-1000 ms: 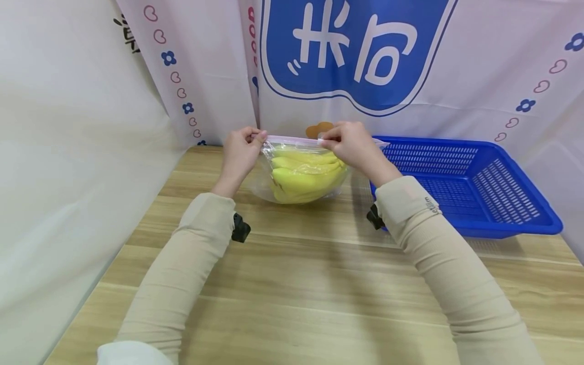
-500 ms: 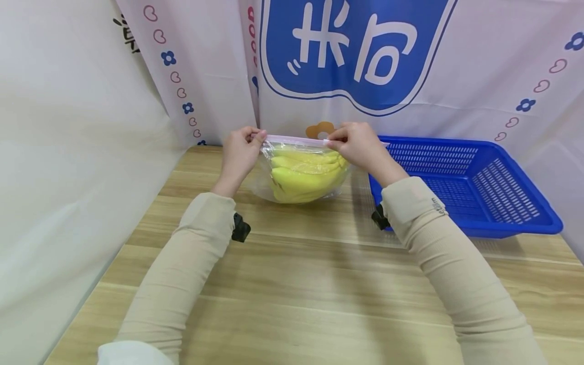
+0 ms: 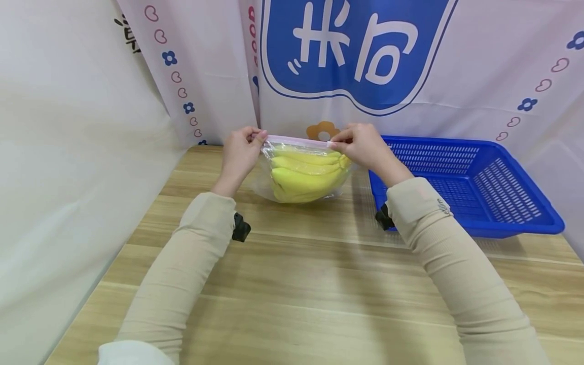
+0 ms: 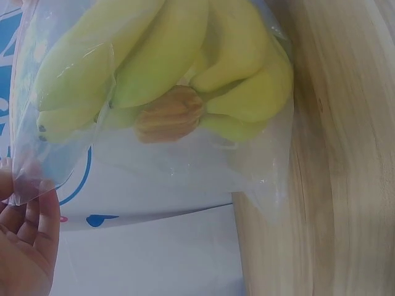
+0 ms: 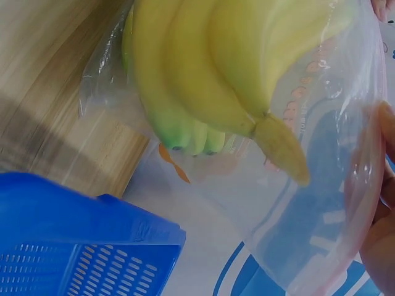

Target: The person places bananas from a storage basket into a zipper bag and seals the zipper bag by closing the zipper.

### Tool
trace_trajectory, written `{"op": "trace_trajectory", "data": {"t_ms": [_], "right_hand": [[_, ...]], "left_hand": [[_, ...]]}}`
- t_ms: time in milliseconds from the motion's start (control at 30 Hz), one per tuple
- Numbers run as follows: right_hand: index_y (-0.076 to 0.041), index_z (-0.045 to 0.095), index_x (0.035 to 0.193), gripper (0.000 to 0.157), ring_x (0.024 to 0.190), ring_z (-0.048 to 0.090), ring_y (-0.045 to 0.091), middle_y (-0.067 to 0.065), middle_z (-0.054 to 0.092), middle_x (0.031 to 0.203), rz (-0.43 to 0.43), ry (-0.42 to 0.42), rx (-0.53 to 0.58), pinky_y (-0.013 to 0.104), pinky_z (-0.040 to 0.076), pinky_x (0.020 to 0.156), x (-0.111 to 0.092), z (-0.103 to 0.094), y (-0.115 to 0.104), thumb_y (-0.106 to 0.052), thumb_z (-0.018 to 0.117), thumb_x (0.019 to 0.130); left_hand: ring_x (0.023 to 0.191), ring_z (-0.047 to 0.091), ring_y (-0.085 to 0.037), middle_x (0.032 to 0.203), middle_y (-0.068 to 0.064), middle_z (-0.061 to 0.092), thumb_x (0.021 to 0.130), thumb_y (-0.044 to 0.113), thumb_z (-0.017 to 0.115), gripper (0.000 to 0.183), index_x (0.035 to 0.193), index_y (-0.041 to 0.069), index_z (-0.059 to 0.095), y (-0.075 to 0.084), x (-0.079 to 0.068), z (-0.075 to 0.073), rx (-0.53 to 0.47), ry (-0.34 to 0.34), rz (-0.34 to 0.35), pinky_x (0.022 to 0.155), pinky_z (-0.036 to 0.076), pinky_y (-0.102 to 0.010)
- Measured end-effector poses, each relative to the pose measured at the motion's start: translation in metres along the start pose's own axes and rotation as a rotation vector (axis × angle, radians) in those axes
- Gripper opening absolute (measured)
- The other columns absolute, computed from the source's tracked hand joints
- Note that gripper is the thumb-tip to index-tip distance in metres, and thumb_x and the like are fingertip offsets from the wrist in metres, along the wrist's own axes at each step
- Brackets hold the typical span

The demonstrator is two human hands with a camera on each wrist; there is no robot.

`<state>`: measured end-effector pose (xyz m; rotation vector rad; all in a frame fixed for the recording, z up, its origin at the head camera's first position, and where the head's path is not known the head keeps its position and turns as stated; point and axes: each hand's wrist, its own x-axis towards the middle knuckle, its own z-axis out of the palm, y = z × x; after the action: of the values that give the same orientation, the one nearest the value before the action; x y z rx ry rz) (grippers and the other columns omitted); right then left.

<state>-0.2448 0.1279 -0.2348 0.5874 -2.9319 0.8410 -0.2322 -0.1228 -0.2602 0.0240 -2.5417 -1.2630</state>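
Note:
A clear zip bag (image 3: 269, 190) with a pink top strip holds yellow bananas (image 3: 305, 180) and stands on the wooden table. At the bag's upper left corner my left hand (image 3: 241, 153) pinches the strip between thumb and fingers. Farther right along the strip, my right hand (image 3: 362, 147) pinches a small white slider (image 3: 330, 144). In the left wrist view, the bag's corner sits between the thumb and fingers of the left hand (image 4: 28, 231). Through the film in the right wrist view, the banana stem (image 5: 281, 148) shows, with the right hand (image 5: 379, 228) at the bag's edge.
A blue perforated plastic basket (image 3: 515, 228) stands right of the bag, partly behind the right wrist. The wooden table (image 3: 292, 284) reaches toward the person. A printed white cloth (image 3: 219, 76) hangs behind, and a plain white cloth (image 3: 82, 152) hangs at the left.
My right hand has slid a little to the right along the pink strip, taking the white slider with it. The left hand and the bananas have stayed in place.

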Motion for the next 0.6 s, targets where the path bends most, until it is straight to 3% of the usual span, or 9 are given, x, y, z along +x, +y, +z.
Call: {"op": "trace_trajectory", "data": {"t_ms": [600], "right_hand": [[-0.001, 0.070, 0.112, 0.028, 0.090, 0.053, 0.028, 0.019, 0.063, 0.103, -0.008, -0.010, -0.012, 0.035, 0.046, 0.075, -0.0054, -0.0053, 0.0097, -0.020, 0.059, 0.094]], "left_hand": [[0.066, 0.048, -0.010, 0.090, -0.012, 0.066, 0.097, 0.025, 0.055, 0.029, 0.109, 0.001, 0.068, 0.0037, -0.0019, -0.0007, 0.008, -0.003, -0.006, 0.057, 0.039, -0.017]]}}
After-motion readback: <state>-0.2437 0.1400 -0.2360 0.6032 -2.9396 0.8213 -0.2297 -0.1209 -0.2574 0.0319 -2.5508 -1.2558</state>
